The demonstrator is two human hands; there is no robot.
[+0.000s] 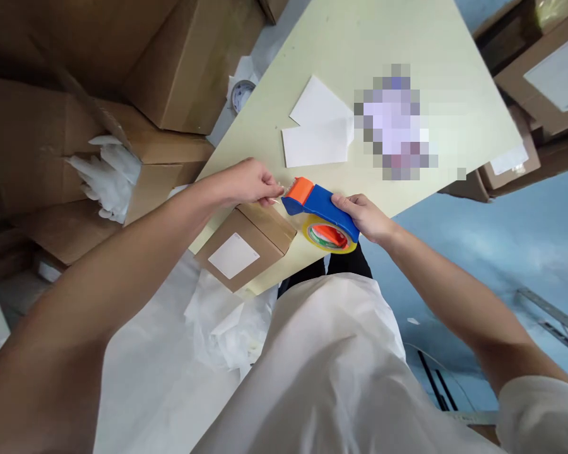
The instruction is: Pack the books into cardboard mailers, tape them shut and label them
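Note:
My right hand is wrapped round the back end of a blue and orange tape dispenser, which carries a roll of yellowish tape. At the dispenser's toothed front, the fingers of my left hand pinch what looks like the loose end of the clear tape. Below my left hand, a small closed cardboard box rests at the table's near left edge, with a blank-looking white label on one side.
White cards lie on the pale table, left of a blurred-out item. A tape roll sits beyond the table's left edge. Large cartons crowd the left, one holding white gloves. More boxes stand at right.

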